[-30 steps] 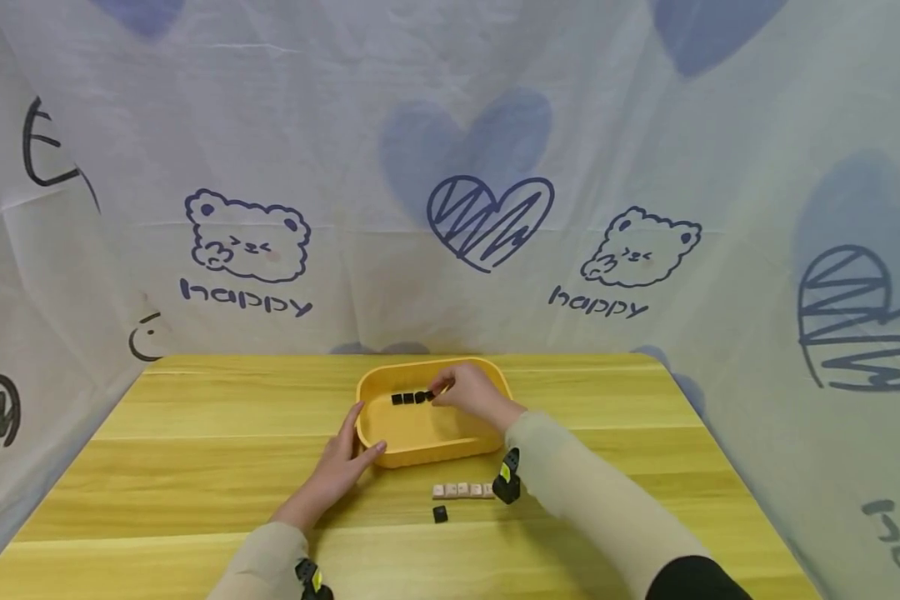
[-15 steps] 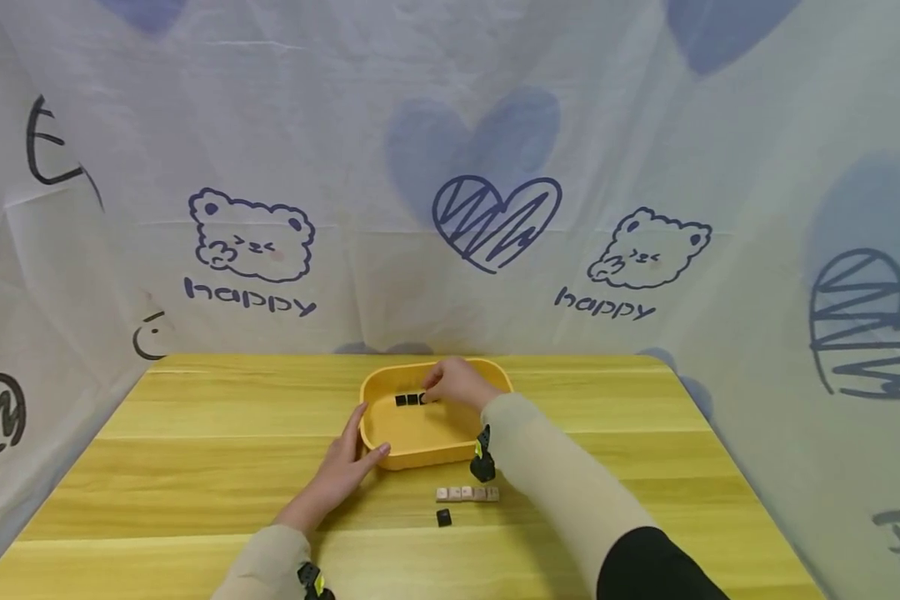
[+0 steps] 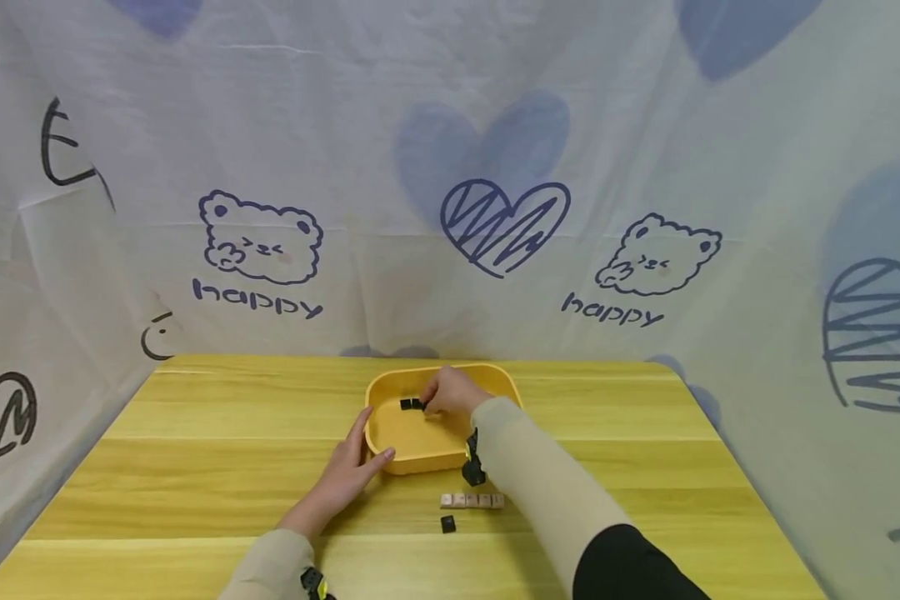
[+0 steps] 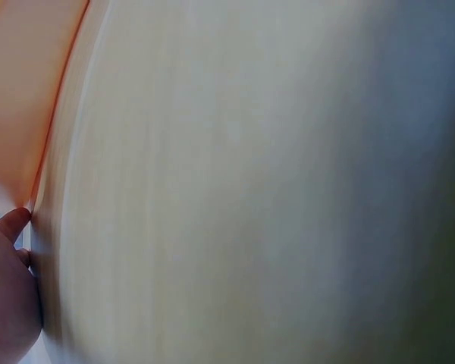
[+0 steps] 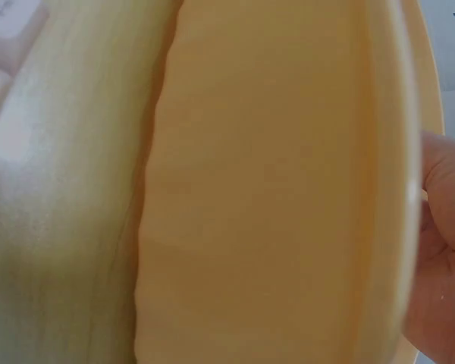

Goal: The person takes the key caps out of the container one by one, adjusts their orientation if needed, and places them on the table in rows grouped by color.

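Observation:
Inside the yellow plastic tray [image 3: 420,463], the right hand [image 3: 453,392] pinches a black keycap at the end of a short row of black keycaps [image 3: 406,404]. Its fingers cover part of that row. In the right wrist view the tray wall [image 5: 265,189] hides the fingertips, and only part of the hand [image 5: 447,250] shows. Outside the tray's near left corner lies the left hand [image 3: 348,467], extended fingers against the left side and thumb at the front rim. The left wrist view shows a piece of this hand [image 4: 11,280] touching the tray [image 4: 30,98].
In front of the tray, a row of several pale keycaps [image 3: 472,501] lies on the wooden table [image 3: 217,483]. One black keycap [image 3: 447,524] sits just nearer. A printed white cloth [image 3: 390,275] hangs behind and at both sides.
The right hand has moved slightly left along the black row, and its fingers now cover more of it. The left hand stays at the tray's corner. The head view has shifted a little.

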### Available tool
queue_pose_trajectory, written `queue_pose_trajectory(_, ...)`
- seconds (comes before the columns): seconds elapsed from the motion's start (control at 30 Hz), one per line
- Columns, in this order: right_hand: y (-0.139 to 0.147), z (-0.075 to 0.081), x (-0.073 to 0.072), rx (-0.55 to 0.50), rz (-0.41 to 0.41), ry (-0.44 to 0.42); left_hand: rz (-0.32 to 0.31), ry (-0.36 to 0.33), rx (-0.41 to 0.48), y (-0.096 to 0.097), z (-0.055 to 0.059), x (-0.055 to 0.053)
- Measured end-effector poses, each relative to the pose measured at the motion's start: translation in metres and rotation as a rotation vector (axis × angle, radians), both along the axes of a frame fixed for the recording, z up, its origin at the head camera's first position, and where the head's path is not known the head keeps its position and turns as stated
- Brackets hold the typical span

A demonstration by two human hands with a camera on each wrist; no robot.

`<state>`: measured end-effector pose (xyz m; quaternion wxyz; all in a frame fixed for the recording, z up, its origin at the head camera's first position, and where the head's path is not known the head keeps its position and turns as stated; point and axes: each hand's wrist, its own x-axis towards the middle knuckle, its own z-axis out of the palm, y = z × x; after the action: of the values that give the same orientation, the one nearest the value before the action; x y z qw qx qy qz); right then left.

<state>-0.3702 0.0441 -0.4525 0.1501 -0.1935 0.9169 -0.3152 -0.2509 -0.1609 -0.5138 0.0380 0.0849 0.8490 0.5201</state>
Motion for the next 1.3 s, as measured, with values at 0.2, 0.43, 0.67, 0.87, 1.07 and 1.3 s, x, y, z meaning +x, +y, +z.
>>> queue_pose_trajectory(0.2, 0.006, -0.009, 0.0, 0.057, 0.028, -0.011, -0.006, 0.02, 0.0, 0.004, -0.001, 0.002)
queue_pose_trajectory(0.43, 0.014, -0.014, 0.004, 0.132, 0.089, -0.032, -0.004, 0.043, 0.016, 0.007, -0.003, 0.004)
queue_pose_trajectory(0.67, 0.024, 0.0, 0.01, 0.089, 0.117, -0.045, -0.006, 0.022, -0.02, 0.005, -0.003, 0.003)
queue_pose_trajectory(0.87, 0.033, 0.017, 0.019, 0.053, 0.15, -0.06, -0.012, 0.013, -0.017, 0.003, 0.0, 0.004)
queue_pose_trajectory(1.07, 0.048, 0.018, 0.022, 0.067, 0.197, -0.015, -0.025, 0.052, 0.008, 0.002, -0.001, 0.003)
queue_pose_trajectory(1.3, 0.064, 0.023, 0.033, 0.07, 0.201, 0.061, -0.037, 0.072, 0.018, 0.003, -0.001, 0.0)
